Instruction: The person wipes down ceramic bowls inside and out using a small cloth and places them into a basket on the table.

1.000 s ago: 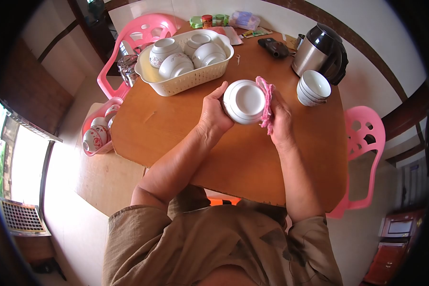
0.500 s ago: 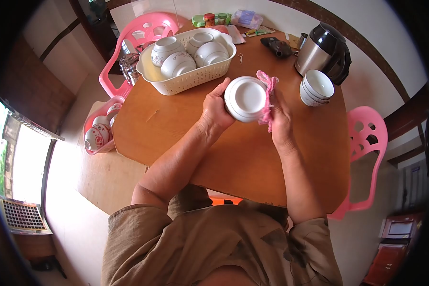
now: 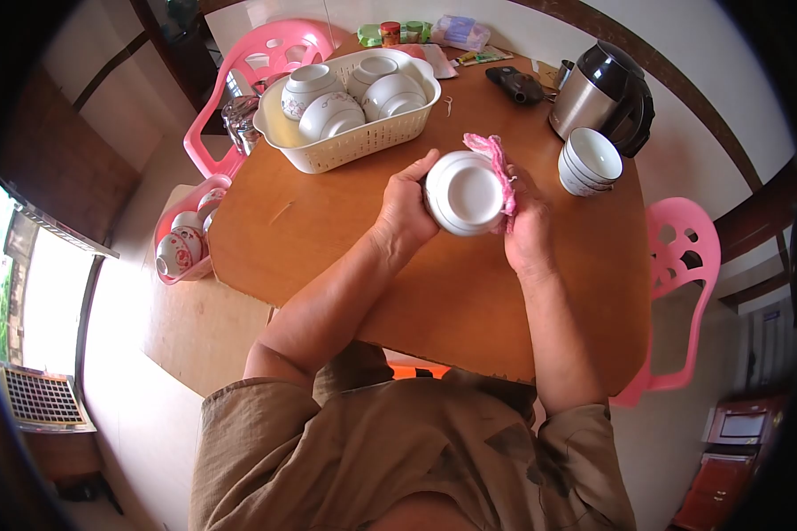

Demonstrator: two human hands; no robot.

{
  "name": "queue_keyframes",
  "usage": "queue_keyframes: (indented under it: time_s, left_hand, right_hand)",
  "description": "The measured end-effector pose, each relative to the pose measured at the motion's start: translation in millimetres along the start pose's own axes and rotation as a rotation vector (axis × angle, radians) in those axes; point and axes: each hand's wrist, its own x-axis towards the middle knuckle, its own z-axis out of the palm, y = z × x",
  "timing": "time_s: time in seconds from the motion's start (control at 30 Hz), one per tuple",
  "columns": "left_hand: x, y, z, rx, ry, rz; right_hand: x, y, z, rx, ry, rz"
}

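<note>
Head view: bowl (image 3: 468,195) interior hidden, right hand (image 3: 530,234) partly.

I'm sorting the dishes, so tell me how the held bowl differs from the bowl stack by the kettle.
The held bowl turns its base toward the camera; the bowl stack shows its open mouth.
The held bowl is between the left grip and right grip, with a pink cloth against it; the bowl stack stands untouched on the table beside the kettle.
Both are white.
</note>
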Motion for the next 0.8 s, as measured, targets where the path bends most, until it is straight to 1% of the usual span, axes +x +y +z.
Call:
queue_keyframes:
  time_s: [0.03,0.07,0.13,0.23,0.33,0.37,0.43,0.47,0.5,0.57,0.6,0.63,0.7,0.8]
  left_hand:
    - [2,1,-2,-0.036,-0.002,0.005]
    - [4,3,-5,-0.071,-0.005,0.010]
    - [5,6,-5,-0.124,-0.005,0.022]
    - [1,6,-1,-0.109,0.036,0.056]
    - [7,-3,-2,-0.015,0.087,0.075]
    - [12,-11,-6,0.061,0.076,0.121]
    - [4,-17,1,0.359,0.165,0.079]
    - [-1,-15,2,0.520,0.139,0.061]
    - [-3,-15,4,0.573,0.103,0.106]
    - [-16,-22,20,0.680,0.019,0.339]
    - [-14,-22,17,0.757,-0.167,0.427]
    - [-14,-25,14,0.956,-0.237,0.521]
    - [-13,-32,16,1.072,-0.222,0.626]
    - [-18,-26,20,1.374,-0.299,0.887]
  right_hand:
    - [-1,1,-1,0.026,-0.026,0.021]
    - [-3,4,2,-0.013,-0.025,0.013]
    - [-3,8,11,0.014,0.015,0.002]
    - [-1,10,11,0.138,0.009,-0.020]
    - [1,9,0,0.289,-0.012,-0.041]
    - [2,7,-5,0.348,-0.013,-0.041]
    - [7,1,-14,0.370,-0.004,-0.089]
    - [7,-2,-18,0.338,0.025,-0.103]
    - [5,-6,-17,0.307,0.052,-0.119]
    - [5,-7,-12,0.313,0.097,-0.137]
    - [7,-7,-15,0.314,0.111,-0.144]
    - [8,-8,-18,0.313,0.124,-0.150]
    - [7,-18,-16,0.272,0.132,-0.165]
    - [10,-14,-19,0.233,0.170,-0.170]
